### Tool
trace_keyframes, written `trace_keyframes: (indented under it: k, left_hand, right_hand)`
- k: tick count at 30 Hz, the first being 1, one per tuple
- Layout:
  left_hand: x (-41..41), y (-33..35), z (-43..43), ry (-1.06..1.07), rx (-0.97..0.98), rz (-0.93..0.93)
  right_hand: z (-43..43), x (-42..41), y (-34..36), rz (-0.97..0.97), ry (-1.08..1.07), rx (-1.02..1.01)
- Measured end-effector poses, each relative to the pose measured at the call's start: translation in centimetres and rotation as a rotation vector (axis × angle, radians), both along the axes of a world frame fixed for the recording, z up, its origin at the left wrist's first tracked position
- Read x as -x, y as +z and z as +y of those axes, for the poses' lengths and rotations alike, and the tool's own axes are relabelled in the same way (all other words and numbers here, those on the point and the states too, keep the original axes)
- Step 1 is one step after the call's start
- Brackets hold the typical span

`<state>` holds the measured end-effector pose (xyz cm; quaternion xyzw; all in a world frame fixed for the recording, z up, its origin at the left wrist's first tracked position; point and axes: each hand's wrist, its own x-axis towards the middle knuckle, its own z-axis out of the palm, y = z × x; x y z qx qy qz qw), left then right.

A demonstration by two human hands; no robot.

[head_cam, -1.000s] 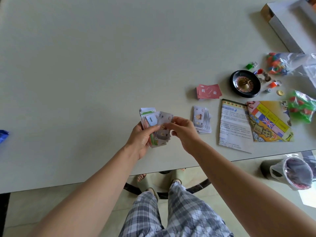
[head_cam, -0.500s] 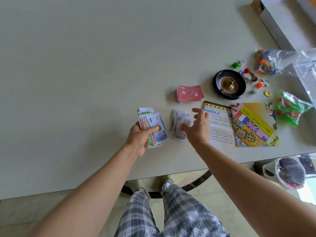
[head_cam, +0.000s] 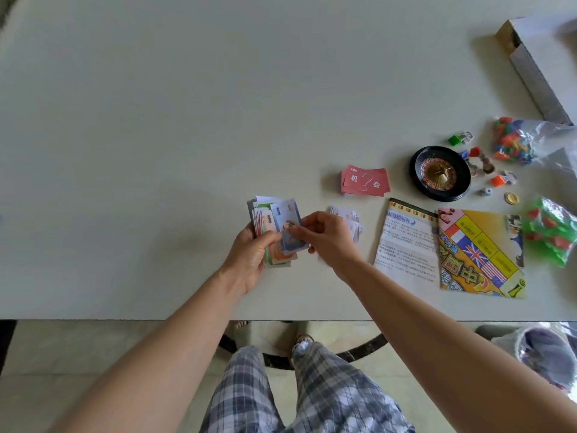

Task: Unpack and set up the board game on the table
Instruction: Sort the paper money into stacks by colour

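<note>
So the stack of game notes and cards [head_cam: 265, 228] sits just right of the frame's centre, fanned out in your left hand [head_cam: 249, 257]. That hand's fingers are curled under it and the thumb is clamped on top. Your right hand [head_cam: 327, 239] is back at the stack and pinching the top blue note [head_cam: 288, 226] between thumb and fingertips. Half a second ago that hand was out over the small grey pile [head_cam: 351, 218] just to the right, apparently dropping a card there. A second ago it was at the stack like now.

So I'd say you're dealing the stack out by type, one piece at a time. One round trip just finished and the next one is starting. The blue note looks different from the grey pile, so it probably wants its own spot on the surface [head_cam: 156, 120].

Further right, nothing seems to have moved:
- the red cards [head_cam: 365, 181] lie above the grey pile
- the roulette wheel [head_cam: 440, 173] sits to their right
- the instruction sheet [head_cam: 406, 245] touches the folded board [head_cam: 480, 254]
- the board hasn't been opened yet

Two bags of plastic pieces [head_cam: 515, 142] [head_cam: 549, 232] sit at the right edge, with the box [head_cam: 537, 73] in the upper right corner. My read is there's plenty of setup left.
</note>
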<state>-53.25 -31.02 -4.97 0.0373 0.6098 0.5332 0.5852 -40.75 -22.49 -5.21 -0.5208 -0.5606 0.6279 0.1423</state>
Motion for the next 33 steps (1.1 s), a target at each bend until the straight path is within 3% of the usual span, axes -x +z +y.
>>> trace_keyframes:
  k: [11, 18, 24, 33]
  left_hand:
    - [12.7, 1.0, -10.7, 0.395, 0.015, 0.168]
    - [24.9, 0.2, -21.3, 0.479, 0.090, 0.248]
    - [30.7, -0.9, -24.9, 0.429, 0.093, 0.213]
    - [31.7, -2.0, -24.0, 0.289, 0.034, 0.121]
  right_hand:
    - [-7.9, 13.9, 1.2, 0.071, 0.039, 0.126]
    - [-16.4, 26.6, -0.9, -0.015, 0.109, 0.157]
    - [-20.3, 33.5, -3.0, -0.205, 0.123, -0.003]
    - [-20.9, 33.8, -3.8, -0.480, 0.128, -0.340]
